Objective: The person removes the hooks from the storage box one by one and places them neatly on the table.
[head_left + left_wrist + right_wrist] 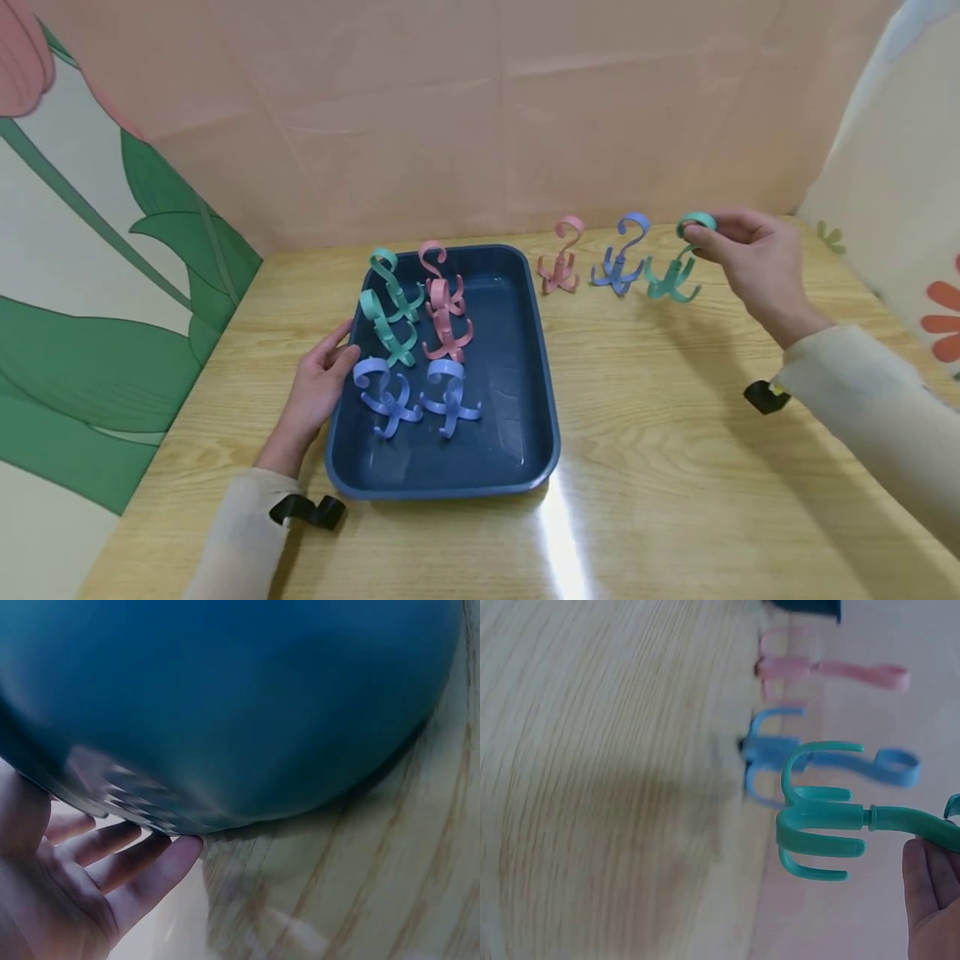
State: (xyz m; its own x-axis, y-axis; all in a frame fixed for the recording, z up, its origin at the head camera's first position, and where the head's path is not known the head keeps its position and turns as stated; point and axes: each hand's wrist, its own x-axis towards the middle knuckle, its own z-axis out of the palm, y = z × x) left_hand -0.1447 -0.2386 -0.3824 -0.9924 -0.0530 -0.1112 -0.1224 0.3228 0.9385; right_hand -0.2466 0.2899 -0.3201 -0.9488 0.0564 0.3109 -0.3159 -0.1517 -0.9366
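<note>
Head view: dark-blue tray touched at its 9 o'clock by left hand; at tray's 2 o'clock, green hook pinched by its curled top in right hand, just beside blue hook. Step judged: setting-down.

Left wrist view: fingers spread against tray's outer side.

Right wrist view: green hook apparently held just above table; level lowering, then release, seems called for.
</note>
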